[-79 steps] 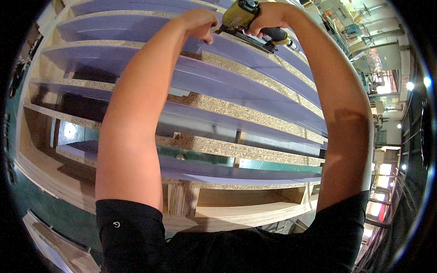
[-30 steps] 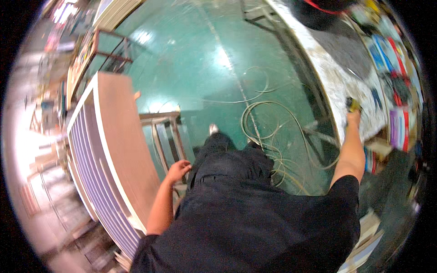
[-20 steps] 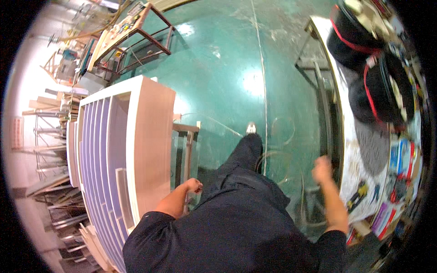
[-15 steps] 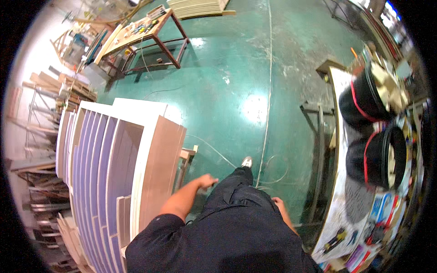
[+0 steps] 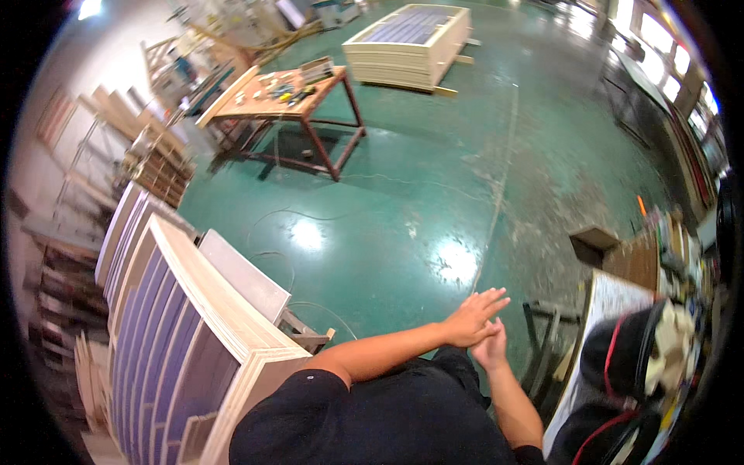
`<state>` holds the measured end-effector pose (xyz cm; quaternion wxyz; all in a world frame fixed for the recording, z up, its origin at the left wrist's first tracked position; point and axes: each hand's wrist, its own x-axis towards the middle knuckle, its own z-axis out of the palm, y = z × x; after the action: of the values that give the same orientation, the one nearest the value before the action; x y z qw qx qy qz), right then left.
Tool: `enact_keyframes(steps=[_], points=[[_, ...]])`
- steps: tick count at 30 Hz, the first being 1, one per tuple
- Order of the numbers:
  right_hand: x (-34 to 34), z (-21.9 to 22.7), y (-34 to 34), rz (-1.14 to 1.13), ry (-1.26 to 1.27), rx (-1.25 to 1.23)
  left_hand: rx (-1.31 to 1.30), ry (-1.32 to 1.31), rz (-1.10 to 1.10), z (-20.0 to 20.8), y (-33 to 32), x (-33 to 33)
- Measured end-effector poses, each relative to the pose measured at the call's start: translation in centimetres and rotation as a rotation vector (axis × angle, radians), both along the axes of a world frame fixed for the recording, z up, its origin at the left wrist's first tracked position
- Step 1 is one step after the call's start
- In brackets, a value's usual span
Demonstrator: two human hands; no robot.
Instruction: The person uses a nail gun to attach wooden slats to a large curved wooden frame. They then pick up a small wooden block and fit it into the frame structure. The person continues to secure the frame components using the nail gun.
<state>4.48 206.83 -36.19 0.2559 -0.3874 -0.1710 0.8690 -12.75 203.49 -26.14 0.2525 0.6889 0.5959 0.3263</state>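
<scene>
My two hands meet in front of my body, low and right of the middle. My left hand (image 5: 470, 321) has its fingers stretched out toward the right, with nothing in it. Just below, my right hand (image 5: 490, 350) is raised and touches the left one; its fingers look extended, though partly covered. To my left stands a stack of wooden frame panels (image 5: 267, 358) with pale edges and purple-grey slats inside. A flat white board (image 5: 244, 275) lies against its far side.
A worktable (image 5: 267, 105) with scattered tools stands at the far left. Beyond it is another panel stack (image 5: 395, 66). On my right, black buckets (image 5: 629, 353) with red bands stand on a paper-covered bench (image 5: 612, 298). Cables (image 5: 325, 308) lie across the green floor.
Both hands have come up from beside my body and joined in front. My view has shifted forward, with more of the far floor and far panel stack showing.
</scene>
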Motion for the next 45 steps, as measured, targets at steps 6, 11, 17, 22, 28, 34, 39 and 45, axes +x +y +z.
enact_keyframes(steps=[6, 11, 17, 22, 28, 34, 39, 45], points=[[-23.7, 11.4, 10.6, 0.362, 0.448, -0.299, -0.096, 0.064, 0.718, -8.5, 5.5, -15.0], [-37.7, 16.7, 15.3, 0.805, 0.171, 0.931, -0.186, -1.576, 1.316, -7.2, 5.2, -28.2], [-57.0, 7.6, 19.4, 0.942, -0.168, 1.385, 0.232, -1.970, 0.631, -1.5, 10.6, -38.1], [-68.7, -2.8, 25.9, 0.611, -0.217, 0.135, 0.346, -0.818, 0.812, 1.3, 12.6, -53.6], [-88.4, 8.1, 23.2, 0.890, 0.060, -0.149, 0.189, 0.017, 0.867, -7.0, 10.1, -70.3], [-111.5, 5.1, 31.9, 0.954, 0.105, 0.062, -0.545, -0.470, 1.269, -16.3, -6.4, -78.6], [-137.7, -4.7, 40.8, 0.722, 0.065, 0.139, -0.953, -0.511, 2.012, -23.5, -18.4, -74.2], [-154.5, -6.6, 37.0, 0.845, -0.467, 0.627, -0.589, -1.377, 2.182, -19.6, -14.7, -73.1]])
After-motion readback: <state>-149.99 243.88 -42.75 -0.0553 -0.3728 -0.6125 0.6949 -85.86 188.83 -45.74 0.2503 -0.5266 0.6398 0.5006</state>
